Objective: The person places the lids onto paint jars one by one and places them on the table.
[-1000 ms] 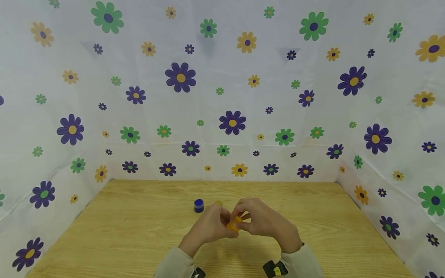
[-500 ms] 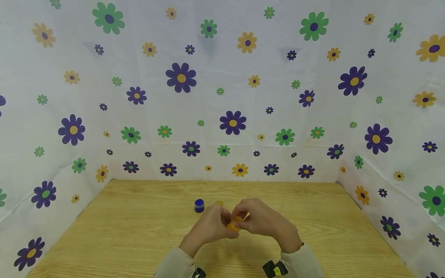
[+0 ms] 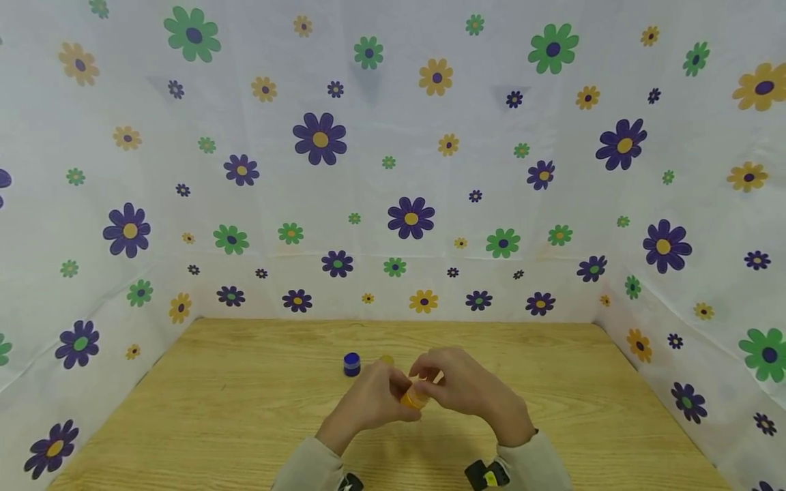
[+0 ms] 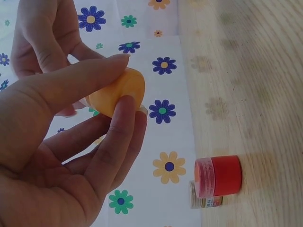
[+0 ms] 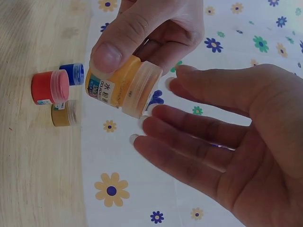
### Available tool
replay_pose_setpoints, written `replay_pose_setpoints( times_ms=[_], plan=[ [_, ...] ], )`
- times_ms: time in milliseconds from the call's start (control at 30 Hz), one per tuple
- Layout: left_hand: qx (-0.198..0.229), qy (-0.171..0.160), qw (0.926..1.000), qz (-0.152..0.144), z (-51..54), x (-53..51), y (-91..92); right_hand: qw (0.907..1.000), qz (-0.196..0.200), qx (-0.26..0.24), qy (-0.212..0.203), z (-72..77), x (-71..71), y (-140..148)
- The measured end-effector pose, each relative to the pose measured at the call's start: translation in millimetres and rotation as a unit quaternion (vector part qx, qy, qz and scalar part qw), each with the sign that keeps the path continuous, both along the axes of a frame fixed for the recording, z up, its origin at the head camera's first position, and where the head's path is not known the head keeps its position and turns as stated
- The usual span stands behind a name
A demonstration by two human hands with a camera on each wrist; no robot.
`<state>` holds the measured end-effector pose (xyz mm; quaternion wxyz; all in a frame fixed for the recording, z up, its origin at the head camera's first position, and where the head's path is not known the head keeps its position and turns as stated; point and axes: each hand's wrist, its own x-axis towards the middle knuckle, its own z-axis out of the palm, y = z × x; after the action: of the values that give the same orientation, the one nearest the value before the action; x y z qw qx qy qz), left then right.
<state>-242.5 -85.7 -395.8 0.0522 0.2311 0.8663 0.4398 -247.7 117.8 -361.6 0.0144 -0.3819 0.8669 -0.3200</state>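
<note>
A small paint jar with orange-yellow paint (image 5: 111, 90) and a translucent lid (image 5: 144, 89) is held tilted between the thumb and fingers of my left hand (image 3: 368, 397). In the left wrist view its rounded base (image 4: 128, 87) faces the camera. My right hand (image 3: 469, 385) is just beside the lid. The right wrist view shows its fingers (image 5: 189, 127) extended and spread, with fingertips close to the lid; whether one touches it, I cannot tell. The lid is on the jar. In the head view the hands hide part of the jar.
A blue paint jar (image 3: 352, 365) stands on the wooden table (image 3: 258, 402), left of and beyond the hands. Near it are a red jar (image 5: 49, 87) and a gold-brown jar (image 5: 62, 113), mostly hidden in the head view. White flower-printed cloth (image 3: 368, 184) encloses the table's back and sides.
Half a second ago my right fingers were closed about the lid; now they have loosened and spread, and more of the lid shows. The left hand and jar stay nearly in place.
</note>
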Motion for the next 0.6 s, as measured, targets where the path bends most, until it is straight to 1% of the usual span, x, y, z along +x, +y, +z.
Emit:
replay_pose_setpoints(
  times_ms=[67, 267, 400, 600],
  plan=[
    [-0.001, 0.0, 1.0, 0.002, 0.5, -0.5, 0.3, 0.9999, 0.005, -0.011, 0.003, 1.3, 0.0, 0.8],
    [0.001, 0.001, 1.0, 0.0, -0.6, -1.1, 0.5, 0.9991, 0.035, -0.021, -0.014, -0.6, -0.3, 0.8],
    [0.006, 0.003, 1.0, -0.005, -1.1, -2.0, 0.0, 0.9991, 0.037, -0.015, -0.014, -2.0, -0.7, 0.3],
    [0.011, -0.006, 0.9999, -0.006, -0.8, -1.4, -0.6, 0.9989, 0.042, -0.015, -0.016, -2.3, -0.2, -0.4]
  ],
)
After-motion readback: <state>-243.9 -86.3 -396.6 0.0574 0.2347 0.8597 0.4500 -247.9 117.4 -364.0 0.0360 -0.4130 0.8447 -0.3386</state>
